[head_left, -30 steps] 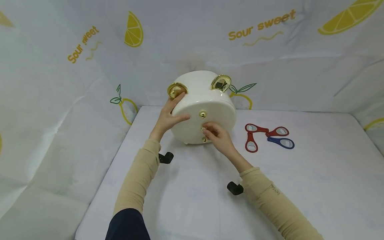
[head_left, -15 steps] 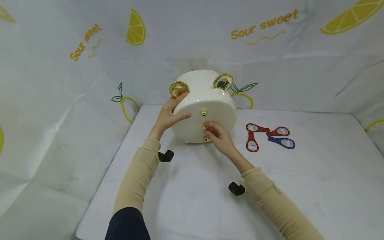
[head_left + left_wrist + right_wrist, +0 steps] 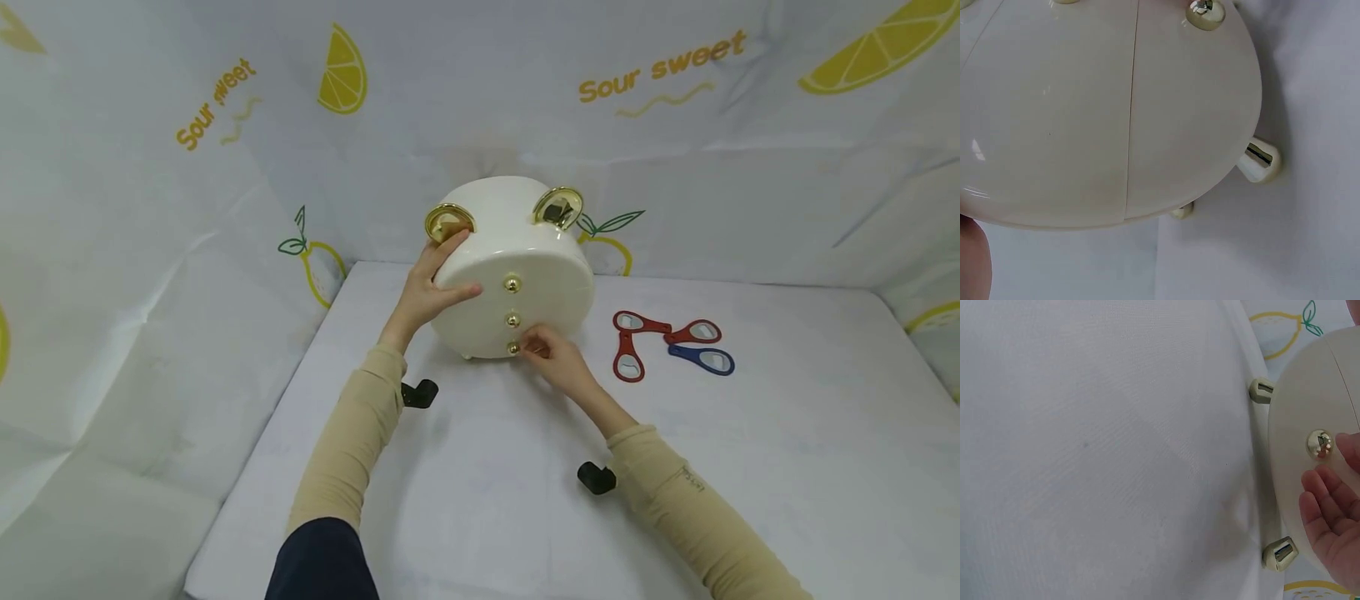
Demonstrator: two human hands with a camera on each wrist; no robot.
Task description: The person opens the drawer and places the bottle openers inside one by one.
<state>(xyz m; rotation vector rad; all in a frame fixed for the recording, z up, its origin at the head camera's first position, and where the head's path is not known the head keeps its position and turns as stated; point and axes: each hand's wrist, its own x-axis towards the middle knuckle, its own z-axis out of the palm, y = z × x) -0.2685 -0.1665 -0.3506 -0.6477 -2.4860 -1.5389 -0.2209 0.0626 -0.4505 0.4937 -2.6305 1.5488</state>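
A glossy white rounded drawer box (image 3: 487,312) with gold ears and a column of three gold knobs stands at the back of the table. Thin seams divide its front in the left wrist view. My left hand (image 3: 423,296) grips its left side, thumb across the front and fingers up by the left ear (image 3: 448,221). At the lowest knob (image 3: 513,348) is my right hand (image 3: 553,358). In the right wrist view its thumb and fingers (image 3: 1325,515) are parted beside that knob (image 3: 1320,444), with a gap to it.
To the right of the box lie several bottle openers, red ones (image 3: 628,358) and a blue one (image 3: 703,358). A white cloth printed with lemons (image 3: 342,71) hangs behind the table. Small gold feet (image 3: 1260,159) support the box.
My right hand has left the middle knob and moved down to the lowest one, its fingers parting. The left hand keeps its hold; the box stays in place.
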